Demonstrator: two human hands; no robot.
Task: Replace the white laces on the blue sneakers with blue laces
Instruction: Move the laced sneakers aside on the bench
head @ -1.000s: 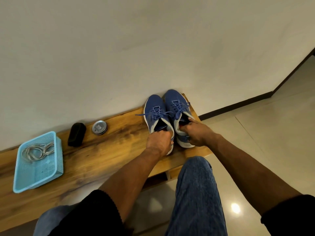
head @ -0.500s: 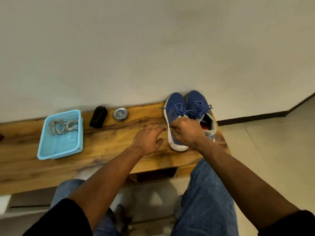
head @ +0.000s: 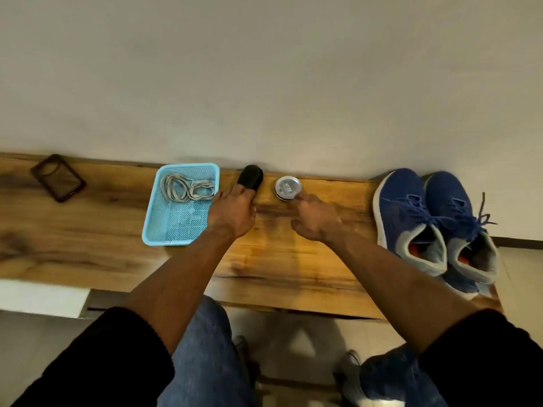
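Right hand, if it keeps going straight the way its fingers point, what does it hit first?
Most likely the round silver tin. The right hand points up-left toward the wall, and its forefinger tip already sits at the tin's near edge. Whether they touch is unclear from this view.

Item count on the tabletop (head: 293, 259): two blue sneakers (head: 411, 212), both with blue laces (head: 458, 220); one light-blue basket (head: 152, 230) holding one bundle of white laces (head: 185, 188); one black brush (head: 250, 177); one round tin (head: 288, 187); one phone (head: 58, 177).
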